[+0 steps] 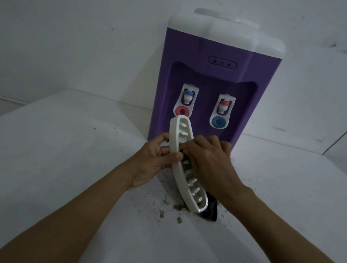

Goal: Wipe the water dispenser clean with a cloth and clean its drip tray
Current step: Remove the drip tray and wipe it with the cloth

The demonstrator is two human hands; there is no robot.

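Note:
A purple water dispenser [210, 78] with a white top and two taps stands on the white table against the wall. In front of it the white slotted drip tray [178, 136] is held tilted on its edge, its lower end resting near the table. My left hand [155, 160] grips the tray's outer rim. My right hand [210, 165] lies over the tray's slotted face, fingers pressed on it. A dark cloth [211, 211] shows under the tray's lower end, below my right wrist; whether my right hand holds it I cannot tell.
Brown dirt crumbs [171, 210] are scattered on the white table [54, 159] below the tray and toward the dispenser. The table's left edge runs diagonally at the far left. White walls stand behind.

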